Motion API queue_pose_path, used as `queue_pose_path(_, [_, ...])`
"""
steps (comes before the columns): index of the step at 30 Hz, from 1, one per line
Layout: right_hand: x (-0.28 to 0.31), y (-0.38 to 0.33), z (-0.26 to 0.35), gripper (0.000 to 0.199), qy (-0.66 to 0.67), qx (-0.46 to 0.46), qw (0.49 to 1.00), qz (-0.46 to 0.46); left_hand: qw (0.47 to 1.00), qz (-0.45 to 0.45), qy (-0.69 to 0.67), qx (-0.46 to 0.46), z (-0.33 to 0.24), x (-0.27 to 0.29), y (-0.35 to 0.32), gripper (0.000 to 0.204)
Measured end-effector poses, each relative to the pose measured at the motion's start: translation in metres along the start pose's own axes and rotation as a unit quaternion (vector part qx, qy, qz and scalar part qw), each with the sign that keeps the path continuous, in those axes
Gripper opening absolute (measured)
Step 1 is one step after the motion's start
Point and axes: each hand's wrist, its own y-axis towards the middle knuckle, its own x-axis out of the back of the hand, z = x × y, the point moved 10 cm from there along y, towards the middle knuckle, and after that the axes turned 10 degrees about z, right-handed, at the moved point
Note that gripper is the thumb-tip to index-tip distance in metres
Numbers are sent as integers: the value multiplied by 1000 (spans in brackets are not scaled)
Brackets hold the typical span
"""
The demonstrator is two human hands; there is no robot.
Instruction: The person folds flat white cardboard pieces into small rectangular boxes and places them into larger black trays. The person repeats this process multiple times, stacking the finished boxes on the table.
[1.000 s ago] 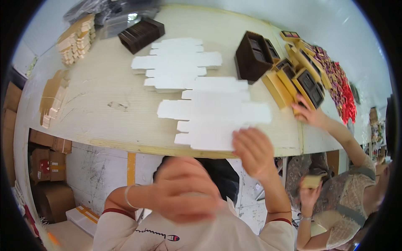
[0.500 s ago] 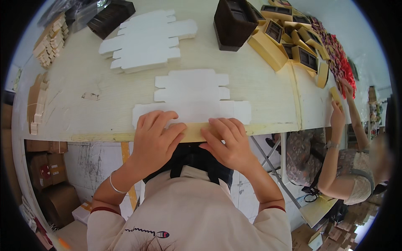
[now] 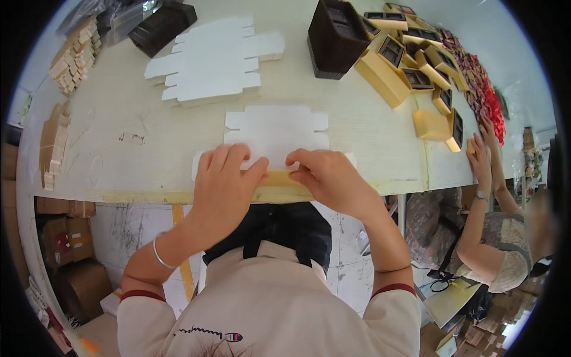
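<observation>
A flat white box blank [image 3: 276, 128] with notched tabs lies at the near edge of the table in front of me. Its near flap [image 3: 277, 178] is turned up, showing a gold outer side. My left hand [image 3: 227, 178] grips the left part of this flap, fingertips curled over it. On the right part, my right hand [image 3: 333, 178] pinches the flap between thumb and bent fingers. The hands are a short gap apart and cover the blank's near side wings in part. Beyond lies a stack of similar white blanks [image 3: 211, 62].
Dark brown plastic trays stand in a stack [image 3: 334, 41]; another stack [image 3: 162, 30] lies at far left. Gold boxes [image 3: 380, 77] with dark inserts pile up at right, near red ribbon material [image 3: 492, 110]. Folded card pieces [image 3: 55, 146] lie left. A co-worker's hands [image 3: 480, 157] work at right.
My fingers have curled in tighter on the near flap, and my right hand has shifted slightly up. At right, a gold box now lies on the table near the co-worker, whose hands have moved.
</observation>
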Motion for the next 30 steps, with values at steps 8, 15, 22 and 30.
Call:
queue_pose_path(8, [-38,-46,23,46,300,50,952,36,963,124,-205,122,13,-27,-25,34])
queue_pose_path(15, [-20,-81,21,44,-212,135,967,-46,973,178,-136,55,43,-35,18,6])
queue_pose_path(22, [-23,-56,35,22,-199,169,958,-121,953,242,-155,-91,25,-53,44,5])
queue_pose_path(30, [-26,-55,39,26,-160,190,964,-90,955,198,-192,-113,29,-54,40,6])
